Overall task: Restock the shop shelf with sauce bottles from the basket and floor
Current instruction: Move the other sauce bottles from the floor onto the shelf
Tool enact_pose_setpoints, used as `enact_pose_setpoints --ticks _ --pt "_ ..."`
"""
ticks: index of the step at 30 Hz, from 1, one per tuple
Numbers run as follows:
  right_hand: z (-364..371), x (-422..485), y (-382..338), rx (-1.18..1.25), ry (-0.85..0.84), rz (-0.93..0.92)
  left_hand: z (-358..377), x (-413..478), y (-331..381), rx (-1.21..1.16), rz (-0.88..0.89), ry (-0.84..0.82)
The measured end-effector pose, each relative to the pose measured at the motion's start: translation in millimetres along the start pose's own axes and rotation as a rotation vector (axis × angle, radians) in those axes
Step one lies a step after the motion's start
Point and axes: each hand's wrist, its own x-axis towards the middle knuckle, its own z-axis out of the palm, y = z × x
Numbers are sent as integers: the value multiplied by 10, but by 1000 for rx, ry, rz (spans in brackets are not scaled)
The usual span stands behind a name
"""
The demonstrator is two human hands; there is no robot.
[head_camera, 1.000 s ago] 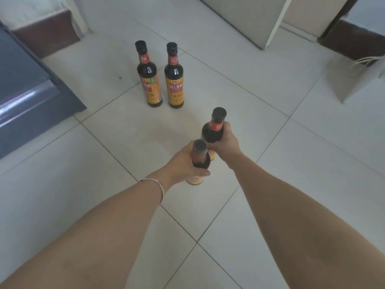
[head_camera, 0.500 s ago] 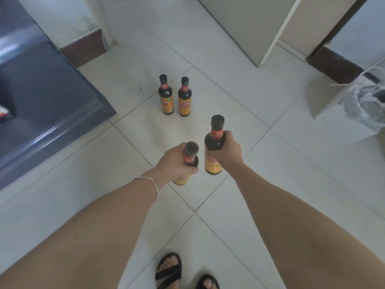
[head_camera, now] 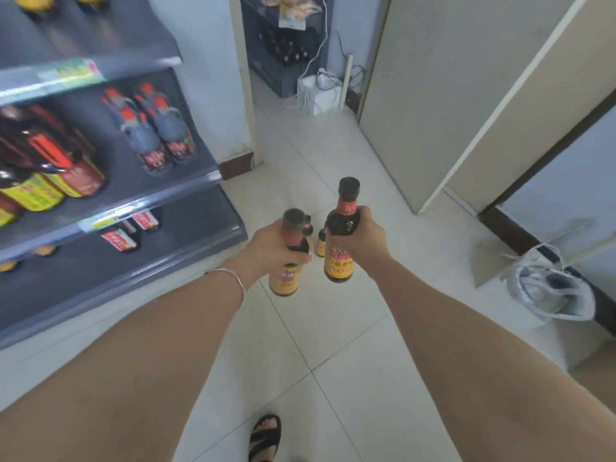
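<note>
My left hand (head_camera: 271, 246) grips a dark sauce bottle (head_camera: 289, 261) with an orange label, held upright above the tiled floor. My right hand (head_camera: 363, 243) grips a second sauce bottle (head_camera: 341, 235) of the same kind, a little higher and to the right. Between and behind them, two more sauce bottles (head_camera: 316, 240) stand on the floor, mostly hidden by my hands. The grey shop shelf (head_camera: 140, 201) rises at the left, with several bottles on its middle and lower tiers.
A white plastic bag (head_camera: 553, 288) lies by the right wall. A pale door (head_camera: 443, 95) stands open ahead right. Through the doorway are a dark crate of bottles (head_camera: 283, 55) and a white box with cables (head_camera: 316, 95). My sandalled foot (head_camera: 265, 438) shows below.
I have risen and my view has lifted: the floor bottles now look smaller and sit behind my hands, and the shelf tiers have come into sight. Both hands still hold their bottles.
</note>
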Motion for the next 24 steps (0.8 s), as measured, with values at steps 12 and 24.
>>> enact_pose_setpoints --ticks 12,24 --pt "57 -353 -2434 23 -168 -284 -2157 -950 788 8 33 241" --pt "1158 -125 -4280 27 -192 -492 -4265 -1014 491 50 55 491"
